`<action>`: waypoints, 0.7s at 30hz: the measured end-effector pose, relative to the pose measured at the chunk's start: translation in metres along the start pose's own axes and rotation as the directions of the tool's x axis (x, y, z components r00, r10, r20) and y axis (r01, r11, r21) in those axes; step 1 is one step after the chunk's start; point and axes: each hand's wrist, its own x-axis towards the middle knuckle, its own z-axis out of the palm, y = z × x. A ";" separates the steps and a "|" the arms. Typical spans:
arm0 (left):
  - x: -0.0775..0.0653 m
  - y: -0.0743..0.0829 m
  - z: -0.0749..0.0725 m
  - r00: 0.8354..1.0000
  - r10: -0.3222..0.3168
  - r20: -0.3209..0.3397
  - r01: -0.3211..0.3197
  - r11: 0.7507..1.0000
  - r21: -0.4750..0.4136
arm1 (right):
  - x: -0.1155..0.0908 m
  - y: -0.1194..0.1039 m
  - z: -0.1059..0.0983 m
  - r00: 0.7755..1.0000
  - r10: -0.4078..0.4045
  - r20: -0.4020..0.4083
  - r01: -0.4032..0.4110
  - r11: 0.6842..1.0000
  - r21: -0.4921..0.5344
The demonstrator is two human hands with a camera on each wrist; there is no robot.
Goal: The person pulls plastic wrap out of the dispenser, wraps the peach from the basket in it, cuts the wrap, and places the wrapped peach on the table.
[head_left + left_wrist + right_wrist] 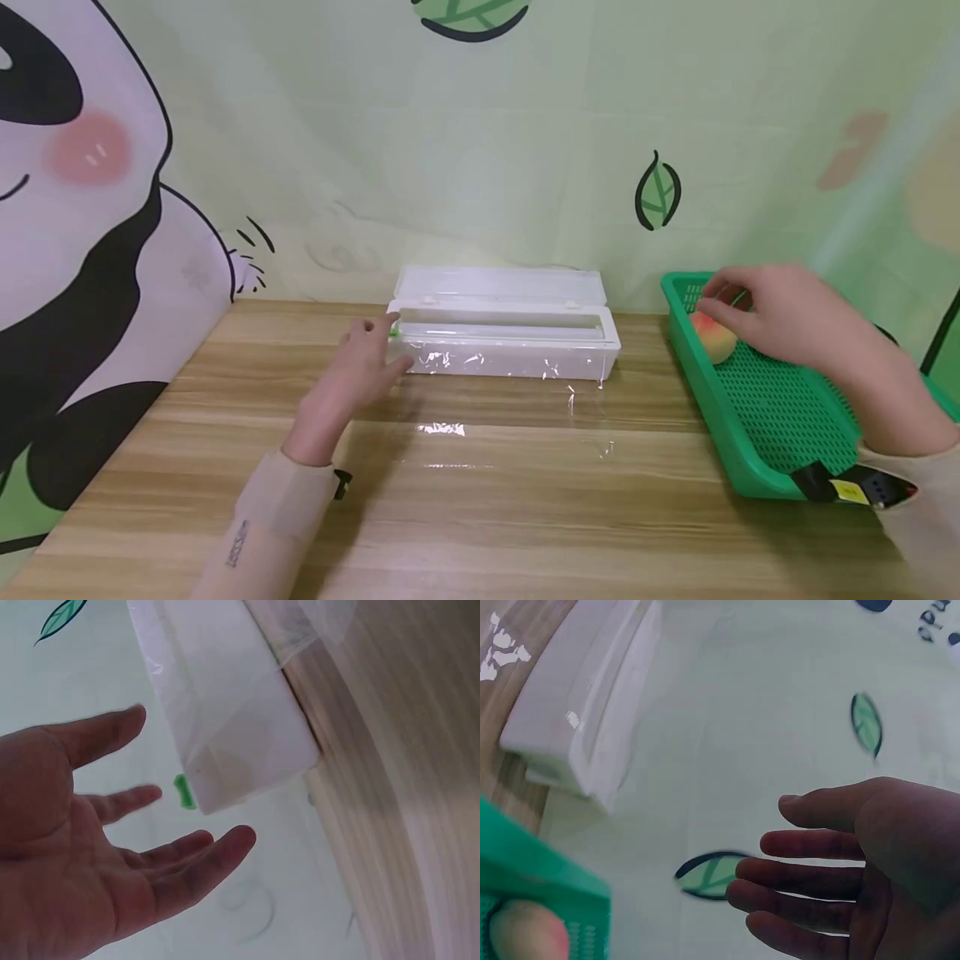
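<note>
A white cling film dispenser box (517, 358) stands at the back of the table, its lid (498, 286) raised. Inside lies a film roll (502, 332), and clear film (442, 430) runs over the front onto the tabletop. By the box's left end is my left hand (358, 362); the left wrist view shows its fingers (199, 870) spread and holding nothing. Over the green basket (723, 425) hovers my right hand (787, 317), near a peach (716, 337) in the far left corner. In the right wrist view, its extended fingers (802, 877) are apart from the peach (529, 934).
Behind the wooden table (525, 533) hangs a pale green cloth (480, 167) with a printed panda and leaves. The basket has raised perforated walls and stands at the table's right side. A small green piece (184, 792) shows at the box's left end.
</note>
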 end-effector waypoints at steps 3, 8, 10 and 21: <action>0.004 -0.003 0.003 1.000 0.019 0.011 -0.019 1.000 -0.007 | 0.010 0.019 0.006 1.000 0.020 0.015 -0.020 1.000 -0.001; 0.007 -0.004 0.005 1.000 -0.006 0.018 0.007 0.999 -0.052 | 0.022 0.050 0.018 0.997 0.028 0.073 -0.027 1.000 -0.004; 0.008 -0.004 0.006 0.999 -0.020 0.029 0.022 0.997 -0.072 | 0.025 0.061 0.024 0.993 0.038 0.115 -0.038 0.999 0.003; 0.022 -0.008 0.011 1.000 -0.027 0.001 0.027 0.997 -0.072 | 0.042 0.098 0.062 0.961 0.043 0.274 -0.050 0.999 0.019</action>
